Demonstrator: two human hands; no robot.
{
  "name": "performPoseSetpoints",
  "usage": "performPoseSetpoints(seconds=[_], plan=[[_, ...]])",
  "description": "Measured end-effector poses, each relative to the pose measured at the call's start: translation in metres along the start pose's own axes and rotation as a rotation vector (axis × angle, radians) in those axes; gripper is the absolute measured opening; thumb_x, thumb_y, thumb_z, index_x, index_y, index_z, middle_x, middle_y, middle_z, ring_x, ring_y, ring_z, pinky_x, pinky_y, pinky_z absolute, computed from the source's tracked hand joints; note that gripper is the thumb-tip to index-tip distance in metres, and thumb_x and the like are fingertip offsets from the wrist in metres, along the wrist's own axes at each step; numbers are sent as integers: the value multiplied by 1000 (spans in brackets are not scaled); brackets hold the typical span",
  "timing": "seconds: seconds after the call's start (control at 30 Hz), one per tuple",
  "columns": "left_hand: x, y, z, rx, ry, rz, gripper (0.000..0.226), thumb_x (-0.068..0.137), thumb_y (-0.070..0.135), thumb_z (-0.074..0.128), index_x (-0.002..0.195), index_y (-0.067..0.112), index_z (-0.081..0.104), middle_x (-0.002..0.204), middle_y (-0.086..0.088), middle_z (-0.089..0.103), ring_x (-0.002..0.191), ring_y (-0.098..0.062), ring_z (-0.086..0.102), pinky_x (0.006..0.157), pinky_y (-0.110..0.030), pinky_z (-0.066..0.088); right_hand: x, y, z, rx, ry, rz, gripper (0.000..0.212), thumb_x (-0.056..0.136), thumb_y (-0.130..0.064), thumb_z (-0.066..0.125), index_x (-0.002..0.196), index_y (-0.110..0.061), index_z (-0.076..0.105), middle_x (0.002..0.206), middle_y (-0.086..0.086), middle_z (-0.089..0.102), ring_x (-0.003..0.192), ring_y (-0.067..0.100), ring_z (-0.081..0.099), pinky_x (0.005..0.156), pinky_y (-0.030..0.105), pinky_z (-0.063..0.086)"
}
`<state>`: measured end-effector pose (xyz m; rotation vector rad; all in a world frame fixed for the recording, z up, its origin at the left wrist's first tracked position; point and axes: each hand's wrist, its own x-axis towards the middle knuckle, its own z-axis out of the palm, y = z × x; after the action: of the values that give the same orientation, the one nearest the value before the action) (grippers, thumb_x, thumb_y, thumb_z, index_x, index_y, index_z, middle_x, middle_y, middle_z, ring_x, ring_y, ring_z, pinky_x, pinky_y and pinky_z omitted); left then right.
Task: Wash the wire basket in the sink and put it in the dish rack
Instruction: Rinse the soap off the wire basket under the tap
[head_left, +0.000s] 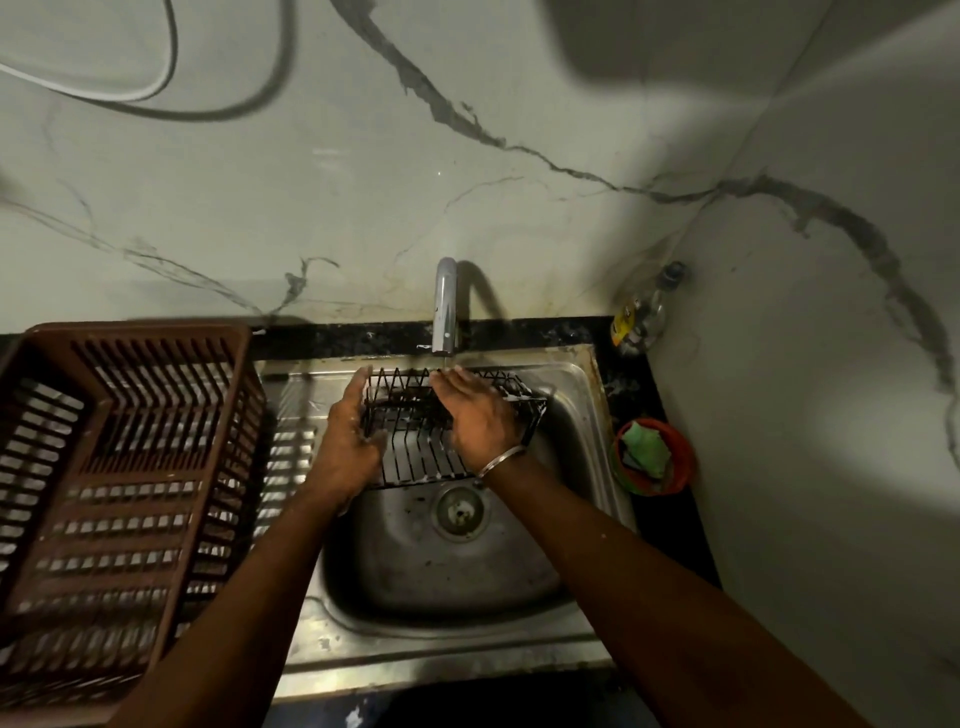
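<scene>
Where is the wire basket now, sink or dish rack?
In the sink: the left hand holds the wire basket under the tap, right hand resting on it.

Black counter (519, 332), inset sink (415, 649), bottle (644, 312), orange bowl (687, 462)

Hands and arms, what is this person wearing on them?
No sleeves or gloves are in view. Just behind the right hand, a thin silver-coloured metal bangle circles the wrist. The left hand and its wrist carry nothing. No rings show on either.
</scene>
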<state>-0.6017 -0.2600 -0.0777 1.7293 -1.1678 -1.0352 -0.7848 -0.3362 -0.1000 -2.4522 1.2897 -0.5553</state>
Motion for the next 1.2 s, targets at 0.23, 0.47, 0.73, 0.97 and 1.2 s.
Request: performPoseSetpoints(seconds=[0.23,0.47,0.73,0.97,1.2], plan=[[38,10,-4,395,-40,-34,80,89,18,83,147,60,46,139,-15,58,109,-26,69,76,-26,58,5,-9,4,-42,33,-83,73,75,13,70,144,-7,57,147,19,56,138,37,52,119,41,24],[37,8,-5,273,45,-81,67,89,-15,55,107,49,60,118,-12,63,74,-32,67,45,-31,47,11,-5,-9,-70,16,49,47,95,-8,61,141,-10,58,142,13,61,135,33,53,117,46,39],[27,16,-2,165,138,-144,61,90,-18,49,106,38,66,114,-6,67,56,-21,55,43,-29,41,8,-3,-7,19,16,-41,43,96,-10,65,138,-10,61,135,14,66,128,30,59,115,40,41],[31,30,0,-6,181,-361,46,99,-4,43,112,28,73,82,-9,65,65,-21,53,61,-34,50,24,-5,-18,123,32,-50,35,97,-9,64,128,-26,70,102,2,73,89,19,67,78,30,57],[35,46,-1,7,185,-415,43,105,0,42,113,27,74,77,-3,58,65,-16,48,54,-31,43,25,20,-27,89,-16,-10,33,99,-8,60,127,-23,69,109,6,73,95,22,68,83,35,59]])
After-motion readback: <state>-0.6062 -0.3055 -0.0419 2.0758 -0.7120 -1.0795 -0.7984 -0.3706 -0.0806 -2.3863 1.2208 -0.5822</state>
